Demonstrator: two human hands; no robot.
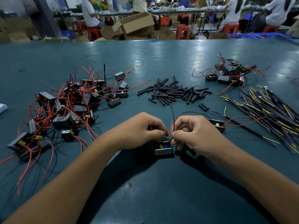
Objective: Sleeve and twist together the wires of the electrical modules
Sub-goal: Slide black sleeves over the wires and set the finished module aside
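from the head camera, both forearms reach in over a dark teal table (161, 191). the left hand (142, 126) and the right hand (192, 135) meet just above a small grey module (162, 148) that sits on the table between them, yellow and blue parts showing inside it. the left hand's curled fingertips pinch at the module's top edge, and the right hand's fingers pinch its red wire (169, 131) and black wire (173, 117), which rise up between the two hands. a second module (217, 125) lies just behind the right hand. to the left is a tangled heap of modules (72, 102) with red leads; farther back, centre, a loose pile of black sleeves (174, 92) (short tubes, lying every way). a smaller module cluster (226, 75) sits far right, with a bundle of dark cables (267, 107) with yellow ends beside it.
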